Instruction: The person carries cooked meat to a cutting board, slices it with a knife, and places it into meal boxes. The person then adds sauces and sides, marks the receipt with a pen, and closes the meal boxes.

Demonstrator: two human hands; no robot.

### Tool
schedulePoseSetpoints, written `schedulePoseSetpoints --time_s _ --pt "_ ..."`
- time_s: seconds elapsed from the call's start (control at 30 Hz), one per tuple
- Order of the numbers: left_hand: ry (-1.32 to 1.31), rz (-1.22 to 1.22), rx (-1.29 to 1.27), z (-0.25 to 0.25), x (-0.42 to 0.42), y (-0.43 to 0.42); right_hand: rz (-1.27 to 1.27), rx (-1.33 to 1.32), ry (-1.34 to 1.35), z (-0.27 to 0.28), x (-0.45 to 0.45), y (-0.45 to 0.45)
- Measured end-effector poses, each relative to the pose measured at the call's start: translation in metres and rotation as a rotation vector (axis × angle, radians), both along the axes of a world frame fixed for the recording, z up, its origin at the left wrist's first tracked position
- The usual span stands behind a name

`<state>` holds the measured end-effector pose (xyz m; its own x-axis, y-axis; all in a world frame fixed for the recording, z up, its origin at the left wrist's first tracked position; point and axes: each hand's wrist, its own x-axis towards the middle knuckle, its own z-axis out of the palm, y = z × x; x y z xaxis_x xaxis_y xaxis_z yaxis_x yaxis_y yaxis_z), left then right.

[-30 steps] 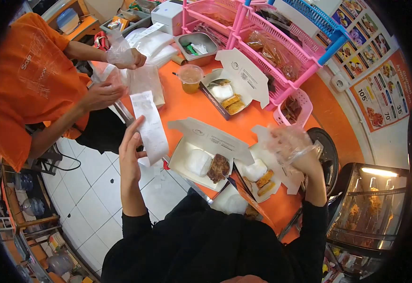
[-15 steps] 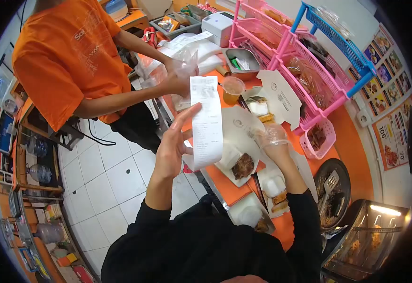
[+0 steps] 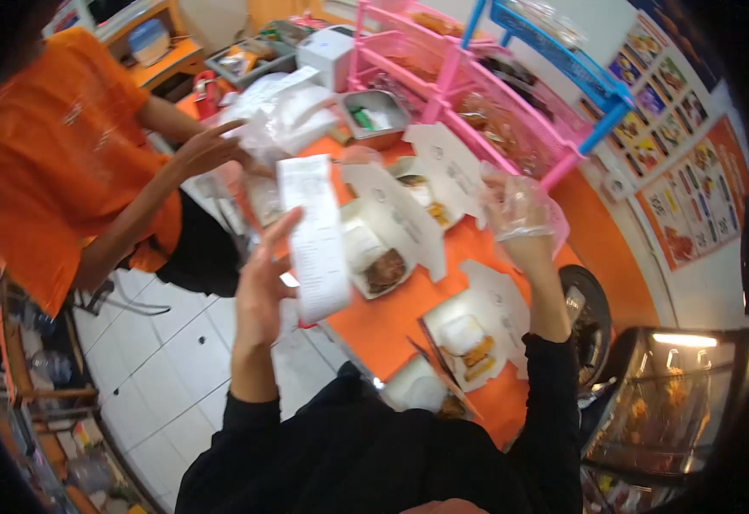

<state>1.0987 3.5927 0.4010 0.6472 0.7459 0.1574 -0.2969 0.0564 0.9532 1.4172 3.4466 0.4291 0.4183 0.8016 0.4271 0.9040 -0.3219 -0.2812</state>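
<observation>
A long printed paper slip is held between the thumb and fingers of my left hand. My right hand, in a clear plastic glove, is raised near the pink basket, with no object visible in it; its fingers are blurred. Below and left of it, an open box with rice and dark meat sits on the orange table. Another open box with rice and fried pieces lies nearer my body. A third open box stands behind, and a fourth is partly hidden by my body.
A co-worker in an orange shirt stands at the left, hands near plastic bags. A metal tray and pink rack stand at the back. At the right are a black pan and a lit glass case.
The meat box has moved back from its place a second ago, away from the nearer boxes. My right hand has left it and risen to the right. The view has shifted; my left hand still holds the slip.
</observation>
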Motion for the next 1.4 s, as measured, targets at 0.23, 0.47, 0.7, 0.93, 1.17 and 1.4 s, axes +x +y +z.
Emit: schedulePoseSetpoints --time_s 0.23,0.47,0.7,0.93,1.17,1.4 --pt "-0.012 0.074 -0.086 -0.021 0.002 0.008 -0.386 -0.837 -0.221 0.019 0.111 -0.063" --pt "0.014 0.016 -0.106 -0.013 0.012 0.017 -0.273 -0.485 0.287 -0.158 0.258 -0.064" --pt "0.038 0.017 -0.085 -0.011 0.013 0.03 -0.428 0.36 1.101 -0.228 0.277 -0.067" --pt "0.027 0.031 -0.116 -0.016 0.013 0.031 -0.409 0.492 1.222 -0.202 0.267 -0.062" --pt "0.011 0.029 -0.13 -0.017 0.012 0.032 -0.225 0.645 1.384 -0.13 0.226 -0.089" --pt "0.004 0.066 -0.143 -0.024 0.008 0.03 0.012 0.814 1.062 -0.02 0.119 -0.095"
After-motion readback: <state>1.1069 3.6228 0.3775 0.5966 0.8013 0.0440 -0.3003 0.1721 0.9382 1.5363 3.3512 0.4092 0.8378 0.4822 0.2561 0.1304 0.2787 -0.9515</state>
